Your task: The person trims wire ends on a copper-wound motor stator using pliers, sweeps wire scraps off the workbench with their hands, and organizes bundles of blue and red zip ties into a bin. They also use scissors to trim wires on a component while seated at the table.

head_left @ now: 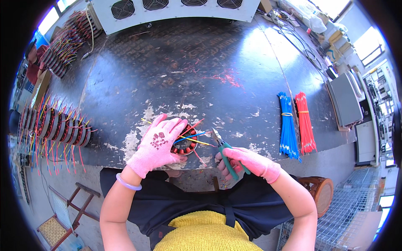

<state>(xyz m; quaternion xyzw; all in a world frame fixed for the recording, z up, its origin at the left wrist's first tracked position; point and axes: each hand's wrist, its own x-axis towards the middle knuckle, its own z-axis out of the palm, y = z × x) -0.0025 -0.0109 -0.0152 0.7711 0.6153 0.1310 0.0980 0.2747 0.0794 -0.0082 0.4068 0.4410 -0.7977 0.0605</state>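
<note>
My left hand (161,140), in a pink glove, is closed over the left side of a motor stator (193,147), a ring with copper-coloured windings. Red, blue and yellow lead wires (201,142) stick out of the ring toward the right. The stator lies near the front edge of the dark worktable. In my right hand (251,162), also gloved in pink, is a pair of pliers or cutters (228,159) with green handles. Their metal jaws point up and left, just right of the wire ends. Whether the jaws touch a wire is too small to tell.
Bundles of blue wires (287,125) and red wires (305,123) lie to the right. Rows of stators (58,127) stand at the left, with more stacked (69,44) behind. A white box with fans (176,19) spans the back. A person (35,62) is at far left.
</note>
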